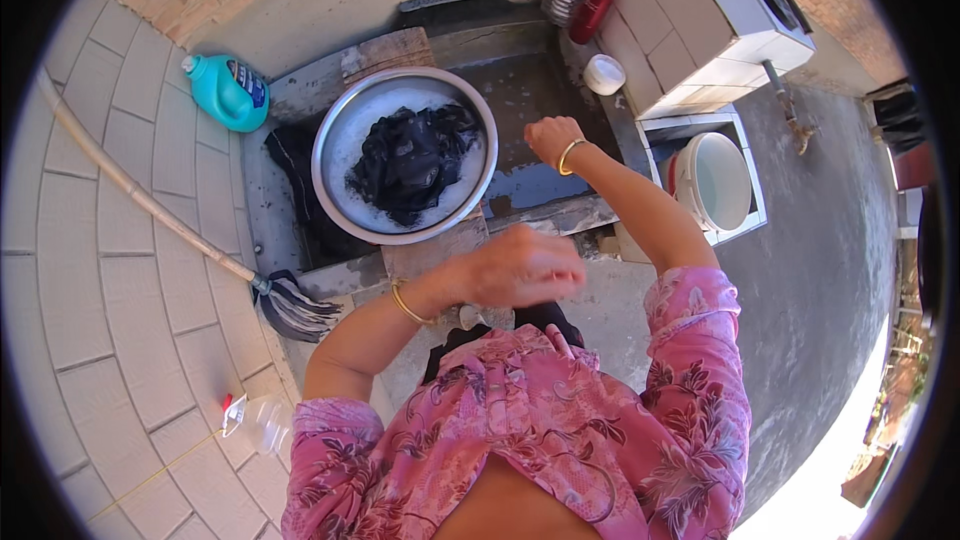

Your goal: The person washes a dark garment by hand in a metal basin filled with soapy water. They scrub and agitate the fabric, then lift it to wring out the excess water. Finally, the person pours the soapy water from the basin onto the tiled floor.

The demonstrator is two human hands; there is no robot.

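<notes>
A round metal basin (324,198) stands on boards across a concrete washing trough, with dark wet cloth (416,157) in sudsy water inside. My left hand (529,270), slightly blurred, is in the air just below and right of the basin, fingers curled; nothing shows in it. Over the trough's right part, which has a little water, hangs my right hand (553,141), closed, with no object visible in it. Each wrist wears a gold-coloured bangle. More dark cloth (289,165) lies in the trough at the basin's left.
A teal detergent bottle (229,93) stands upper left, a mop (289,307) lower left. A red pump bottle (592,11) and a white tub (604,74) sit on the trough's right edge. A white bucket of water (712,181) is at right, near a tap (801,136).
</notes>
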